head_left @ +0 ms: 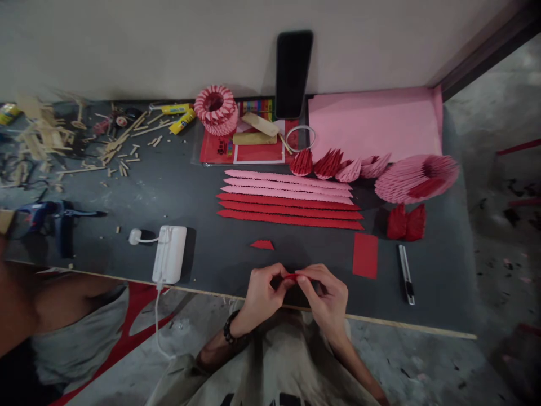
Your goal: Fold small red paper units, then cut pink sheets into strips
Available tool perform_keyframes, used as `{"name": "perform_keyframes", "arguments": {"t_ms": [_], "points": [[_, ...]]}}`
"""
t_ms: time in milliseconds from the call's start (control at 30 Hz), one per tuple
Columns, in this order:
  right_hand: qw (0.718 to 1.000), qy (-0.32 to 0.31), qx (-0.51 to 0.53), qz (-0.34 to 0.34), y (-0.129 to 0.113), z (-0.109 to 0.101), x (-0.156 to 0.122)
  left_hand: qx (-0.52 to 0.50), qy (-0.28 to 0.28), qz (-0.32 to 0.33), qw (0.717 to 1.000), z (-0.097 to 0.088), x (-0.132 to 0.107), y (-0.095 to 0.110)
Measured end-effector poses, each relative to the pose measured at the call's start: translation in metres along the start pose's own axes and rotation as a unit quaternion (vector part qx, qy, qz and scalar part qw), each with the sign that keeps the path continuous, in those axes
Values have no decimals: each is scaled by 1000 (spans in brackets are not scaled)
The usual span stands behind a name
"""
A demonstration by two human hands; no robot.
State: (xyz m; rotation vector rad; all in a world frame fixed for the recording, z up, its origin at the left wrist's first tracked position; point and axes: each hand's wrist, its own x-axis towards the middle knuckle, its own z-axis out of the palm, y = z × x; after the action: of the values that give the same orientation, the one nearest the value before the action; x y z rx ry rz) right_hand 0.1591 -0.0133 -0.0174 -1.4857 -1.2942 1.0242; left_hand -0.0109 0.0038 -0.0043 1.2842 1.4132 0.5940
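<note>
Between my two hands, at the table's near edge, is a small red folded paper piece (292, 276). My left hand (267, 290) pinches its left end, and my right hand (325, 290) pinches the right end. The fingers cover most of it. Just beyond my left hand lies another small folded red piece (262, 245). A flat red paper rectangle (365, 255) rests to the right of my right hand, with a utility knife (406, 275) farther right. Ahead lie long rows of interlocked pieces, pink strips (287, 183) and red strips (291, 212).
Folded-paper models (416, 177), a ring-shaped one (215, 110), pink sheets (374, 124) and a propped phone (293, 73) line the back. At left are a white power bank (169, 254) with a cable, a blue glue gun (59, 217) and wood sticks (46, 135). Another person sits at far left.
</note>
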Motion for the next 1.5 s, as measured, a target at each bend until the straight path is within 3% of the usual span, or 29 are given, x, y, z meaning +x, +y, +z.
{"name": "perform_keyframes", "arguments": {"t_ms": [133,400,467,567,667,733,867,933,1100,1200,1300,1400,1500], "points": [[1000,19,-1,-3,1,0,0,-24,-18,9,1000,0,-3,-1],[996,8,81,28,6,7,-5,-86,29,47,995,5,-10,-7],[996,-3,89,2,8,6,-2,-172,-5,9,985,4,-7,-10],[995,-18,73,-58,13,3,4,-339,-107,-71,932,1,0,-13],[994,-28,74,-72,19,3,5,-382,-162,-109,903,-2,8,-14],[994,-16,101,-42,21,6,2,-396,-110,-107,905,0,11,-13],[987,-6,152,51,20,17,-7,-420,81,-87,900,12,11,-7],[985,1,141,96,18,22,-9,-417,124,-81,897,20,9,-5],[975,58,146,155,14,25,-6,-442,136,-95,881,31,4,-3],[976,57,146,149,13,21,-4,-410,126,-92,899,30,4,-3],[983,53,115,136,11,20,-5,-359,159,-62,918,26,6,-5],[987,52,90,124,9,24,-8,-342,188,-55,919,25,4,-8],[983,67,115,127,8,27,-7,-326,178,-44,927,25,1,-11]]}}
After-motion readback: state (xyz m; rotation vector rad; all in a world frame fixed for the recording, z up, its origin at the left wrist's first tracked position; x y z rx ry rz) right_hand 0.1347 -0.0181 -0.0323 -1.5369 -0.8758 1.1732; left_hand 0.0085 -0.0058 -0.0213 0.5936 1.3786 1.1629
